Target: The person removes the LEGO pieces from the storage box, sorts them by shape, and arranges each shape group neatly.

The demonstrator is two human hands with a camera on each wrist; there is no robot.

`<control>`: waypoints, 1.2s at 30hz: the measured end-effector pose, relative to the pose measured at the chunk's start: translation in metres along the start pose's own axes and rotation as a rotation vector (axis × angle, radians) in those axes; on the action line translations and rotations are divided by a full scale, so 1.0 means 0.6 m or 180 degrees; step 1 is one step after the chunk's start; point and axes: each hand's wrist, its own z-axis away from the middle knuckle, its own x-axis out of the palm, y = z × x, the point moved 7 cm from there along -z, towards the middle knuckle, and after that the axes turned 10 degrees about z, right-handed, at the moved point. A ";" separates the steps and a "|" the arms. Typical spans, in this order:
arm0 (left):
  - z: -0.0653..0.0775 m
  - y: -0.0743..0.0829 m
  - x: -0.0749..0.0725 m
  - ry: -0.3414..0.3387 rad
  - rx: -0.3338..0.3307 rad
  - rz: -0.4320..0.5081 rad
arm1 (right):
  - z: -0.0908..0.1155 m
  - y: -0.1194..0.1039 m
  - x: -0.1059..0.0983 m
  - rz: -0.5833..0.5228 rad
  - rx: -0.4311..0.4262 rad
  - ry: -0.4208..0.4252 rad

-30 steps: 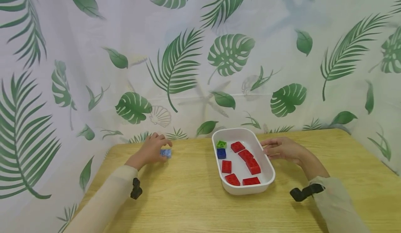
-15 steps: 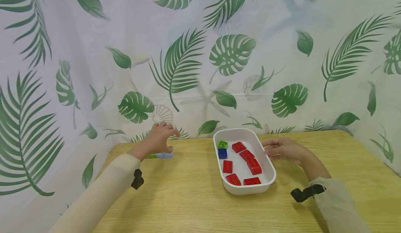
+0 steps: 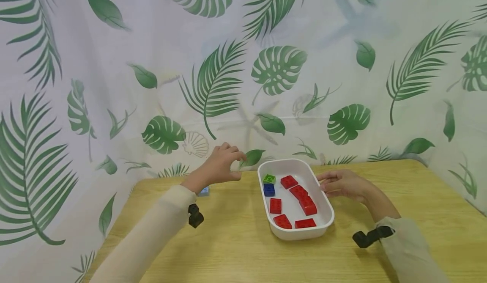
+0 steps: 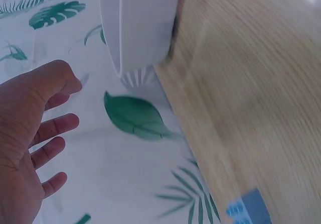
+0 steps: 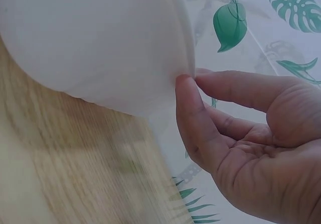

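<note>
My left hand (image 3: 220, 164) is in the air left of the white container (image 3: 298, 234), its thumb and fingers spread apart with nothing between them. In the left wrist view, the fingers are bent and hold nothing. Partly hidden behind the left wrist, a light blue toy brick (image 3: 204, 191) lies on the table. My right hand (image 5: 251, 138) pinches the container's rim between thumb and fingers on the right side. Inside the container lie several red bricks (image 3: 275, 206), a green brick (image 3: 269, 179) and a dark blue brick (image 3: 269, 189).
The wooden table (image 3: 228, 245) ends at the back against a leaf-printed curtain (image 3: 239, 75), which also hangs along both sides. Black wrist mounts (image 3: 195, 216) sit on both forearms.
My left hand has let go of the light blue brick, risen and moved right toward the container. A green brick showed beside the light blue one earlier. The right hand keeps its hold.
</note>
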 end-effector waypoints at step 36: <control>-0.135 0.031 0.177 -0.0881 -0.0500 0.0088 | -0.027 0.010 -0.016 -0.0108 -0.0045 0.0012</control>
